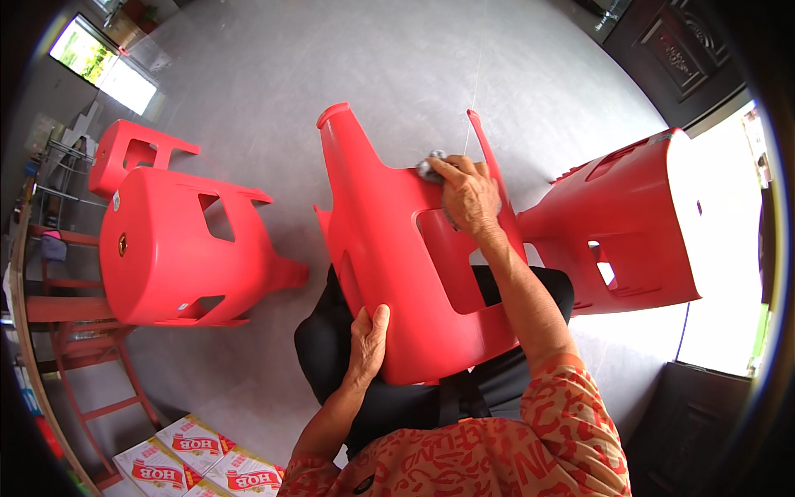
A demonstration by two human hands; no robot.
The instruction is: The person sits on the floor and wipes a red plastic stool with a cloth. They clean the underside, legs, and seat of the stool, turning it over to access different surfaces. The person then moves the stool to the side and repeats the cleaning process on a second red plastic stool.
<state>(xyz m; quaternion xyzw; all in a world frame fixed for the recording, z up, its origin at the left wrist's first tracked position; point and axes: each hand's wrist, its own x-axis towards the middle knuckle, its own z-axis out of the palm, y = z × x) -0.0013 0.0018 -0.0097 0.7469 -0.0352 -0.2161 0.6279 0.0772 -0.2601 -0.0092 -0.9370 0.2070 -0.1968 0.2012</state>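
Note:
A red plastic stool (377, 224) lies tipped across my lap, its legs pointing away from me. My left hand (368, 341) grips its near left edge by the seat, thumb lying on the outer face. With my right hand (472, 195) I press a crumpled grey-and-white cloth (431, 166) against the stool's side, above the rectangular opening and beside the far right leg. My right fingers are bent over the cloth and partly cover it.
To the left, a red stool (182, 248) lies on its side, with a smaller red stool (128, 157) behind it. Another red stool (621, 224) is at the right by the bright doorway (729, 248). Printed cartons (195, 447) sit at lower left, near a red metal frame (108, 364).

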